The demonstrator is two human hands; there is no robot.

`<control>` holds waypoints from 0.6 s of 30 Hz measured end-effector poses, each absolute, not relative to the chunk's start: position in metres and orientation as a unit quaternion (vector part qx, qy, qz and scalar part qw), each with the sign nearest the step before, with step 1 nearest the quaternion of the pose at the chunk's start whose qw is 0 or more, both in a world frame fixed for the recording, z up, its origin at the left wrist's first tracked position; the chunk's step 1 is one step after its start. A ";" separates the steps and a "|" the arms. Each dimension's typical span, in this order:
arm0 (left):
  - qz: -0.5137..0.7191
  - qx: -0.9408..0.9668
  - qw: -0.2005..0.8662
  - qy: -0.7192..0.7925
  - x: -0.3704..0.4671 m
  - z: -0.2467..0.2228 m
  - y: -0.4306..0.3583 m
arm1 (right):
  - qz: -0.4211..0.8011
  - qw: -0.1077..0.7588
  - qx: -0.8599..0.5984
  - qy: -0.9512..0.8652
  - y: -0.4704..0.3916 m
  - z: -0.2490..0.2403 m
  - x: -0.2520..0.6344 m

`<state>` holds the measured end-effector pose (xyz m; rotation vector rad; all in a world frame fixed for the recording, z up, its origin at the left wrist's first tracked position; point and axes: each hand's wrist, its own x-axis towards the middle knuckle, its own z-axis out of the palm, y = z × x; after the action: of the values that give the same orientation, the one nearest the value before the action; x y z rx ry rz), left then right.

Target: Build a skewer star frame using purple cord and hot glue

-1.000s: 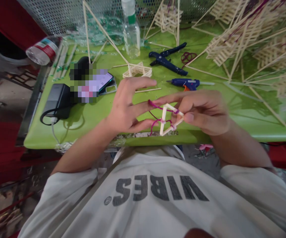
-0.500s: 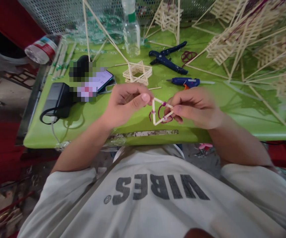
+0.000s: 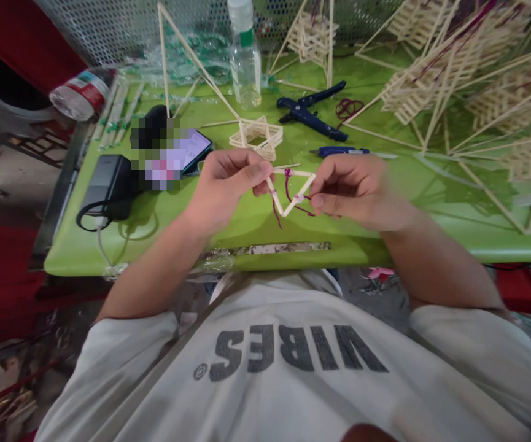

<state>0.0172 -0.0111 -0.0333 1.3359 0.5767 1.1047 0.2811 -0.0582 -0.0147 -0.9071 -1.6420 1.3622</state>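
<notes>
A small triangle of pale wooden sticks (image 3: 301, 175) hangs above the green table, with purple string (image 3: 276, 212) tied around its sides and loose ends dangling. My left hand (image 3: 235, 181) pinches its upper left corner between thumb and fingertips. Close by the right corner, my right hand (image 3: 355, 190) has its fingers curled toward the thumb. A strand of the string runs to that thumb and seems to be caught there; the exact grip is partly hidden. Behind the hands lies a star-shaped stack of sticks (image 3: 269, 150) with long sticks rising from it.
Beyond my right hand lie a blue glue gun (image 3: 339, 151) and dark blue cutters (image 3: 313, 115). A clear bottle (image 3: 247, 67) stands at the back. On the left are a phone (image 3: 196, 153) and a black charger (image 3: 106, 184). Stick frames (image 3: 431, 92) crowd the right side.
The triangle has turned and shifted left, its point now facing down toward me. My right fingers have come off its right corner and moved to the string. My left hand stays at a corner.
</notes>
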 end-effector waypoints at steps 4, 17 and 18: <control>0.502 0.530 0.630 0.265 0.019 -0.034 -0.008 | 0.534 0.402 -0.359 -0.651 -0.055 -0.014 0.278; 0.594 0.423 0.618 0.294 0.005 -0.035 0.016 | 0.519 0.263 -0.400 -0.708 -0.045 -0.026 0.283; 0.596 0.427 0.615 0.290 0.002 -0.035 0.019 | 0.518 0.227 -0.398 -0.722 -0.045 -0.026 0.284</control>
<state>0.0021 0.0190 -0.0351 0.9844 0.6682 1.3721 0.2842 -0.0449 -0.0261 -1.0979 -1.9882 1.4283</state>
